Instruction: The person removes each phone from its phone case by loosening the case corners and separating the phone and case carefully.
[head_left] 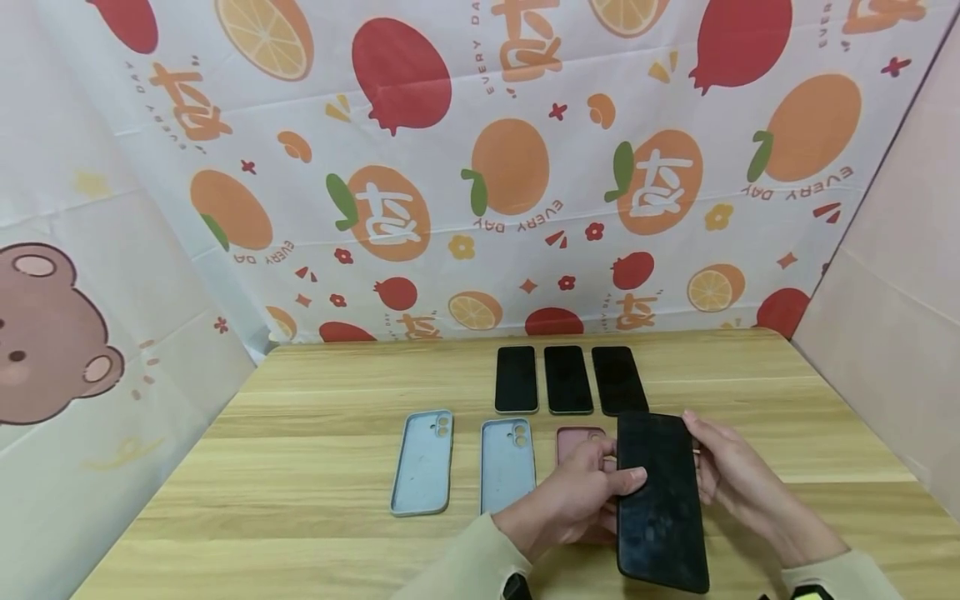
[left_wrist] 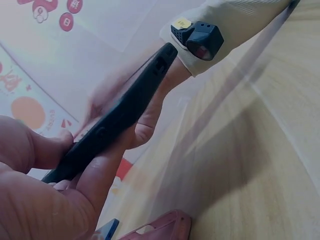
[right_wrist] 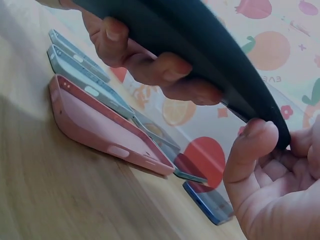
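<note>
Above the table, both hands hold a black phone in a dark case (head_left: 662,508), its dark screen facing up. My left hand (head_left: 573,492) grips the phone's left edge, with the thumb over the screen and the fingers underneath. At the upper right corner, my right hand (head_left: 738,475) pinches the edge. In the left wrist view, small cutouts show along the end of the dark case (left_wrist: 127,107). A pink phone case (right_wrist: 107,125) lies on the table below, mostly hidden behind my left hand in the head view.
Two light blue phone cases (head_left: 423,462) lie open side up to the left; the nearer one (head_left: 507,462) is partly covered by my left forearm. Three black-screened phones (head_left: 567,379) form a row at the back of the wooden table (head_left: 300,467). Behind it hangs a fruit-print cloth (head_left: 450,183).
</note>
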